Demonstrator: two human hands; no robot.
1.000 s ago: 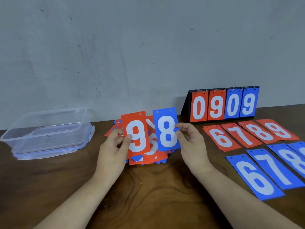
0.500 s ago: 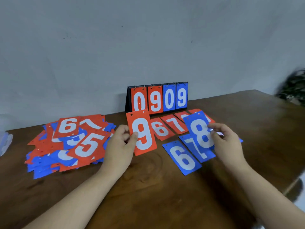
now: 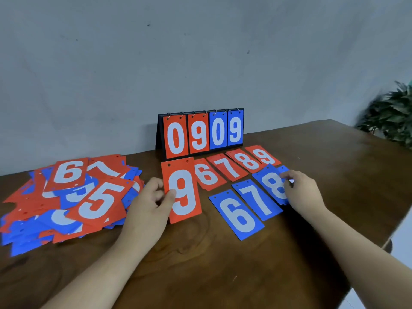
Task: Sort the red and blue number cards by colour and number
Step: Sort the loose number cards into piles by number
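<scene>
The red 9 card (image 3: 182, 190) stands nearly upright above the wooden surface (image 3: 200, 264), pinched at its left edge by the left hand (image 3: 149, 202) — thumb across the front of the card, fingers curled behind it. Its lower edge sits close to the surface; whether it touches cannot be told.

To the right, the blue 8 card (image 3: 273, 185) is held by the right hand (image 3: 304, 191), fingers bent over the card's right edge. The card lies low and tilted, at the right end of the blue row, just beside the blue 7 card (image 3: 257, 200) and overlapping another blue card (image 3: 283, 169) behind it. The blue 6 card (image 3: 236, 214) lies flat to the left of the 7.

Behind the blue row runs a red row — the red 6 card (image 3: 207, 173), the red 7 card (image 3: 227, 167), the red 8 card (image 3: 246, 160) and a second red 9 (image 3: 264, 155), each slanted and close to its neighbour.

At the back stands a black flip scoreboard (image 3: 201, 132) showing 0 9 0 9, against a grey wall (image 3: 156, 52). On the left lies a loose pile of red and blue cards (image 3: 66, 201), a red 5 and a red 6 on top. A green plant (image 3: 392, 114) shows at the right edge.
</scene>
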